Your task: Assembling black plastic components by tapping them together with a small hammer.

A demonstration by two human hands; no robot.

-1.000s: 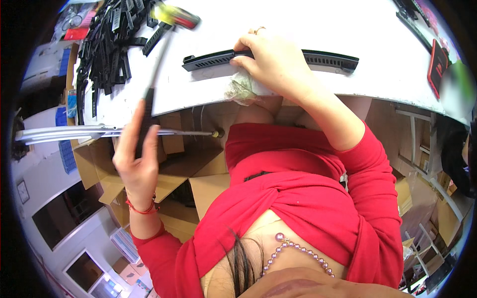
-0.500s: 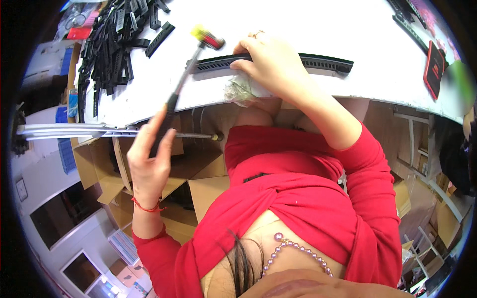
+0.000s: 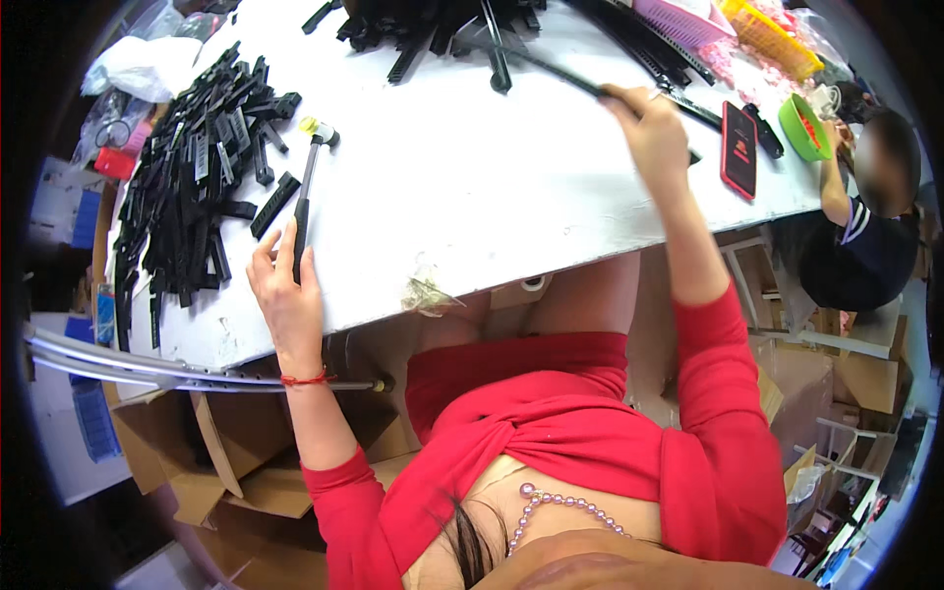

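From here I see the person's left hand loosely curled, thumb and fingers about the black grip of a slim hammer with a yellow-and-dark head, which points away from it over the white surface. Left of that hand lies a heap of black slotted strips. The blurred right hand is closed on a long, thin black strip, its far end reaching ahead and leftward; just right of that hand lies a red-edged phone.
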